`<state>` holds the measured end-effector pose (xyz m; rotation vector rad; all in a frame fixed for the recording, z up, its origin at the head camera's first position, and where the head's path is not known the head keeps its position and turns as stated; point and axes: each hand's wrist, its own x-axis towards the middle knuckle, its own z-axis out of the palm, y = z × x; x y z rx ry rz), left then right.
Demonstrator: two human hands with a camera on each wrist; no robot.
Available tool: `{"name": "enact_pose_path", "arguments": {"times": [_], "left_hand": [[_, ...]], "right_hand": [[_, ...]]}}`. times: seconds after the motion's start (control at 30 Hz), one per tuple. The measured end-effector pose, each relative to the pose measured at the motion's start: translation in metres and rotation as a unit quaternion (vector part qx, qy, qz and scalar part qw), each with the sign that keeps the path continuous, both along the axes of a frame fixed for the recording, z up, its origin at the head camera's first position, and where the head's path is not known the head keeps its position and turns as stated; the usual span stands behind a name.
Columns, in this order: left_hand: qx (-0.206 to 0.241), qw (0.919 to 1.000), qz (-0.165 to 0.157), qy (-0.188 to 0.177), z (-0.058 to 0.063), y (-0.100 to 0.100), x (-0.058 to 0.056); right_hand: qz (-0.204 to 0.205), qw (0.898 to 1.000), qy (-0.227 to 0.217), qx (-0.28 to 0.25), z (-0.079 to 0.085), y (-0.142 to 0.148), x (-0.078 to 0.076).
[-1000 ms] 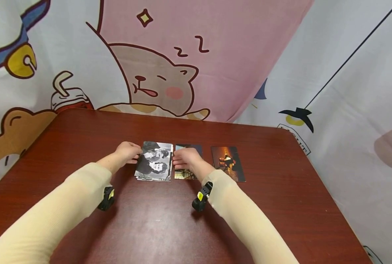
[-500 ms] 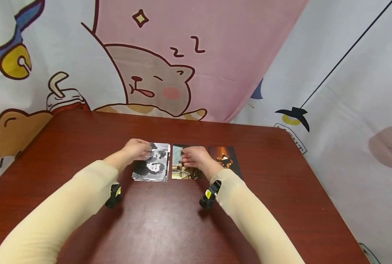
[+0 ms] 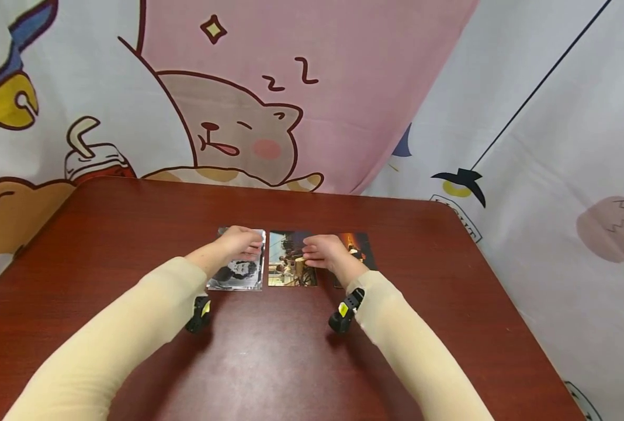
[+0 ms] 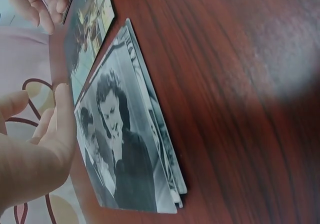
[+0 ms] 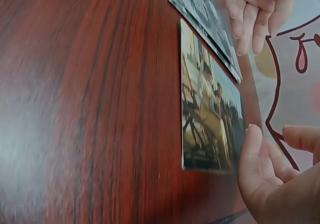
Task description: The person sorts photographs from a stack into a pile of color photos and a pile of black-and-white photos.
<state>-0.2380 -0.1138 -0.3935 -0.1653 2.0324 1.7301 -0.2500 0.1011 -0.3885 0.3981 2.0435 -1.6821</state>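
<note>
A small stack of black-and-white photos [image 3: 241,273] lies at the left of a row on the table. Its top print [image 4: 131,159] shows people, and the edges below it are slightly uneven. My left hand [image 3: 237,243] hovers over this stack with relaxed fingers, hiding part of it. In the middle lies a colour photo [image 3: 286,257] of an outdoor scene, beside the right hand's fingertips. My right hand [image 3: 326,252] hangs between it and a darker orange-lit photo [image 3: 363,244], which the hand and wrist partly cover. Neither hand holds anything.
The photos lie on a reddish-brown wooden table [image 3: 270,351] with rounded far corners. Behind it hangs a cartoon-printed curtain [image 3: 375,70]. Each wrist carries a black strapped camera, such as the right one [image 3: 346,310].
Both hands have shifted to the right above the photos. The left went from beside the black-and-white stack to over it; the right moved off the middle photo toward the right one. The view turned slightly.
</note>
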Motion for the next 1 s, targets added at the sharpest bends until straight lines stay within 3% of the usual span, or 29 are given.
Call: {"name": "enact_pose_path", "arguments": {"times": [0.03,0.2,0.53,0.77,1.0], "left_hand": [[-0.016,0.9998,0.000,-0.008,0.010,0.005,0.006],[-0.021,0.9994,-0.014,-0.021,0.019,0.013,0.012],[-0.028,0.9986,-0.026,-0.038,0.014,0.019,0.009],[-0.006,0.9984,-0.033,-0.046,0.014,0.022,0.009],[0.012,0.9976,-0.010,-0.068,0.013,0.025,0.009]], "right_hand": [[-0.001,1.000,-0.002,0.002,0.000,0.002,0.000],[-0.006,1.000,-0.011,0.015,0.001,0.010,-0.001],[-0.005,0.999,-0.024,0.040,0.002,0.018,-0.001],[-0.014,0.998,-0.037,0.041,0.001,0.017,-0.001],[-0.016,0.998,-0.042,0.038,0.000,0.018,-0.001]]}}
